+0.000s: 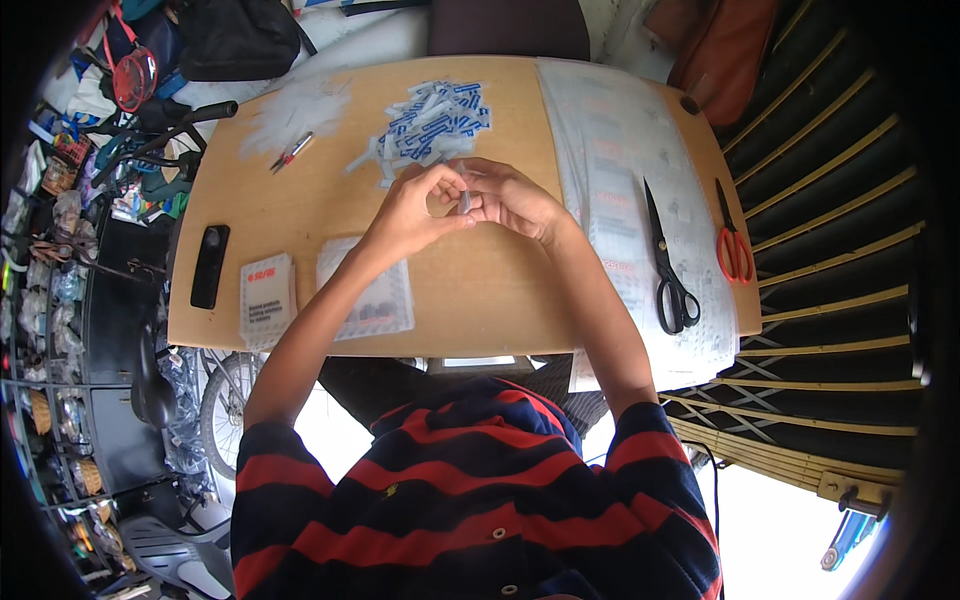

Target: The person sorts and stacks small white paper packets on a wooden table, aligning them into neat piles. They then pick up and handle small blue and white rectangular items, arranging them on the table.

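Observation:
Both my hands meet above the middle of the wooden table, just on the near side of a pile of small clear plastic pieces with blue markings. Between thumb and fingers, my left hand pinches a small greyish, see-through plastic piece. My right hand curls around the same piece from the other side, its fingertips closed on it. The piece looks narrow and stands roughly upright; its exact kind is too small to tell, and fingers cover part of it.
Clear plastic scraps and a small cutter lie far left. Nearer are a phone, printed cards and a clear bag. Plastic sheets cover the right side, with black scissors and orange-handled scissors.

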The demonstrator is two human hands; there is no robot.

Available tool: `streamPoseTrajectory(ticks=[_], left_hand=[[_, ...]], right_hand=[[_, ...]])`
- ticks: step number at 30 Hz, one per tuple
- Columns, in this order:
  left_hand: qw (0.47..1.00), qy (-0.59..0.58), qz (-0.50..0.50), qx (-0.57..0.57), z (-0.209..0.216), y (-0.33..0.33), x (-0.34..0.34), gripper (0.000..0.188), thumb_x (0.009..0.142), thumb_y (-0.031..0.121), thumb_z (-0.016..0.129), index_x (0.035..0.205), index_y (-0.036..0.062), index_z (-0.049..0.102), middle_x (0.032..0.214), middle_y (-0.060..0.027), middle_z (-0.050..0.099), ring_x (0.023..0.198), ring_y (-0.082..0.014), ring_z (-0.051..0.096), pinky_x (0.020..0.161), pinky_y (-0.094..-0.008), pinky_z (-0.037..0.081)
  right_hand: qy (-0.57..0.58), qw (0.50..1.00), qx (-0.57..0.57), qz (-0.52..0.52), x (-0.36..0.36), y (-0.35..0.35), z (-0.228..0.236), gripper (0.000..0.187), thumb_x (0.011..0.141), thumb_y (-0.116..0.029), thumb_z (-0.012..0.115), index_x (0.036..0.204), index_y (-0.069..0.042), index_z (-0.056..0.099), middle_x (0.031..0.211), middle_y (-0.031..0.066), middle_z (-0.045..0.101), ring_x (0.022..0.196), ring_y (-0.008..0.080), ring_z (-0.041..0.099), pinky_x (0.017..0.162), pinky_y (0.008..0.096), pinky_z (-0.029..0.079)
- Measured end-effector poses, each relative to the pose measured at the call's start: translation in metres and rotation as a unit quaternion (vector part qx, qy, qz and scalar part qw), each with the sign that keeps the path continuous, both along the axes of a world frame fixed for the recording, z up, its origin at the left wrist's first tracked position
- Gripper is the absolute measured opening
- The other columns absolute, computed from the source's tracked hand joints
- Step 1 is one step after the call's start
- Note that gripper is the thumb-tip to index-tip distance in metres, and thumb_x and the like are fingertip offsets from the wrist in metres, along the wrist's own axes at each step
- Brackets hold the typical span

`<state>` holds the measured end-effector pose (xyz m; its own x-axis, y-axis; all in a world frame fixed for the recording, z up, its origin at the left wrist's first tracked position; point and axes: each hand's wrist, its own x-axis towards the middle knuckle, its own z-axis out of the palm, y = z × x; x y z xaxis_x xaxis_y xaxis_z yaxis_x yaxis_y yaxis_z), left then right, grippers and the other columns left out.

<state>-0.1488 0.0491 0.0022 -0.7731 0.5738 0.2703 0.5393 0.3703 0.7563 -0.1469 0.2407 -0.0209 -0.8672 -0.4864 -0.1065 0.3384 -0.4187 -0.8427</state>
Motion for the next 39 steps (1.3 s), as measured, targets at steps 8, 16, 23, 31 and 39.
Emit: streamPoseTrajectory(ticks=[8,16,23,31,39], left_hand=[[0.995,0.092,0.007,0.039,0.009,0.007,-0.002,0.039,0.062,0.005,0.083,0.085,0.0059,0.051,0.122,-0.0129,0.057,0.109,-0.0269,0.058,0.092,-0.0378,0.046],[0.987,0.134,-0.010,0.083,0.002,0.007,-0.002,0.038,0.064,0.008,0.083,0.086,0.0053,0.052,0.127,-0.0161,0.055,0.119,-0.0324,0.054,0.093,-0.0386,0.048],[0.977,0.144,-0.043,0.148,-0.001,0.007,0.001,0.028,0.065,0.002,0.082,0.082,0.0045,0.060,0.132,-0.0145,0.052,0.122,-0.0323,0.052,0.097,-0.0383,0.047],[0.968,0.120,-0.037,0.216,0.000,0.004,0.005,0.025,0.067,0.000,0.080,0.083,0.0021,0.061,0.128,-0.0160,0.054,0.121,-0.0299,0.053,0.099,-0.0407,0.047],[0.967,0.137,-0.057,0.207,0.004,0.005,0.008,0.027,0.070,0.000,0.077,0.092,0.0023,0.061,0.126,-0.0165,0.056,0.121,-0.0294,0.053,0.099,-0.0400,0.047]], right_hand=[[0.004,1.000,-0.003,0.000,0.009,0.001,0.009,0.029,0.099,-0.016,0.047,0.121,0.002,0.039,0.105,0.0216,0.062,0.097,0.0252,0.066,0.083,0.0361,0.055],[-0.004,0.999,-0.035,0.011,0.011,0.002,0.011,0.023,0.098,-0.019,0.052,0.108,0.001,0.052,0.102,0.0188,0.064,0.100,0.0260,0.065,0.085,0.0335,0.054],[-0.017,0.998,-0.059,-0.011,0.016,-0.002,0.012,0.024,0.096,-0.020,0.054,0.107,0.002,0.054,0.098,0.0165,0.065,0.094,0.0271,0.067,0.085,0.0352,0.055],[-0.009,0.994,-0.106,-0.010,0.013,0.002,0.008,0.023,0.094,-0.013,0.055,0.110,0.004,0.053,0.093,0.0139,0.065,0.087,0.0259,0.068,0.084,0.0359,0.055],[0.000,0.995,-0.098,-0.022,0.020,-0.001,0.015,0.019,0.093,-0.013,0.057,0.104,0.002,0.055,0.095,0.0129,0.065,0.081,0.0236,0.067,0.081,0.0353,0.055]])
